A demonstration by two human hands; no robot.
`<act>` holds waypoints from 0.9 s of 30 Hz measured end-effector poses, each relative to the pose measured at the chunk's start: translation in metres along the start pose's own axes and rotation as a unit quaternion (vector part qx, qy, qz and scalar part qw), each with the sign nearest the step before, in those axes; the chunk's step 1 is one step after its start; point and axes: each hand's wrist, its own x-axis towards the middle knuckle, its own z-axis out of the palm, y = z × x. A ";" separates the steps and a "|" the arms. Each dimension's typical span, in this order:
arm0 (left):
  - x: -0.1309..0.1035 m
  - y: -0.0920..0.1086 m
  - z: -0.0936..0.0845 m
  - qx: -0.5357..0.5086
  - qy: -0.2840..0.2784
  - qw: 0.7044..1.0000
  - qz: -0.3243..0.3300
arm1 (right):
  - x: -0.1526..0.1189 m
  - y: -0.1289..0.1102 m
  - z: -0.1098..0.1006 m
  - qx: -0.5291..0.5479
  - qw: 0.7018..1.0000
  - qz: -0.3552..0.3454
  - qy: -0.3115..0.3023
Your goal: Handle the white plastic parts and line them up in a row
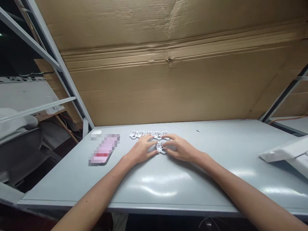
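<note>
Several small white parts [134, 134] with round openings lie in a row on the grey table [154, 187]. Nearer to me, one more white part [161, 148] sits between my hands. My left hand [143, 149] has its fingers around the left side of this part, thumb at its lower edge. On the other side my right hand [179, 147] touches the same part with its fingertips, while its upper fingers reach over the right end of the row. Both hands hold the near part between them.
A pink rectangular item [106, 150], partly pixelated, lies at the left, with a small white object [96, 132] behind it. White folded material [286, 150] rests at the right. A tiny dark piece [197, 130] is near the back. Cardboard [168, 86] stands behind the table.
</note>
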 end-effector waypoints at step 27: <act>0.001 -0.006 -0.005 0.073 -0.056 0.977 -0.193 | -0.006 0.034 -0.031 -0.095 0.981 0.165 0.035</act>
